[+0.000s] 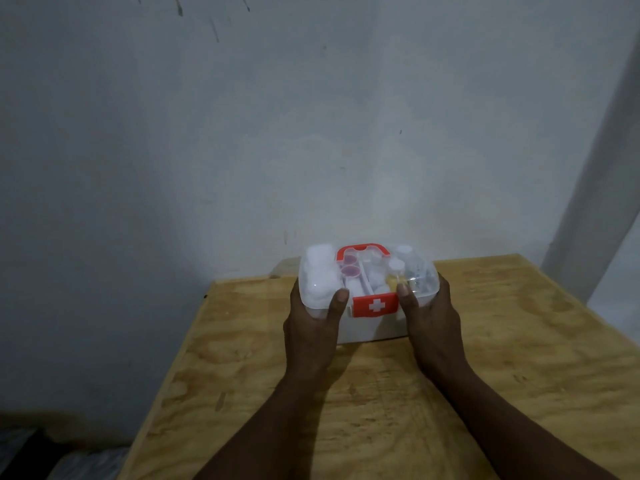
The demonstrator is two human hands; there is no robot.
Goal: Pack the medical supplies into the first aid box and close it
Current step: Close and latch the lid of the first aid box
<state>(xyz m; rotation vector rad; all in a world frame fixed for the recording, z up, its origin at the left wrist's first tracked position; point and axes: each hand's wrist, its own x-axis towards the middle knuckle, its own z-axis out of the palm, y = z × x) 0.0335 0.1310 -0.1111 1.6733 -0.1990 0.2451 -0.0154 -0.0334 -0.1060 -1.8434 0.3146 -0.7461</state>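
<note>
Stained pale grey wall (pixel 207 133) fills the far side. Blurred dark patch (pixel 41 445) sits near-left; can't tell what it is. Yellow plywood table (pixel 519 358) runs centre to right, with a pale vertical wall strip (pixel 595 202) far right. Translucent white plastic first aid box (pixel 367 327) sits at the table's far-left corner between your hands, its clear lid (pixel 419 277) down. It has a red handle (pixel 362 249) and a red cross latch (pixel 375 305). White bottles (pixel 320 268) and purple caps (pixel 350 270) show through. Your left hand (pixel 311 327) grips the box's left end, thumb on the lid. Your right hand (pixel 433 320) grips the right end, thumb on the lid beside the latch.
</note>
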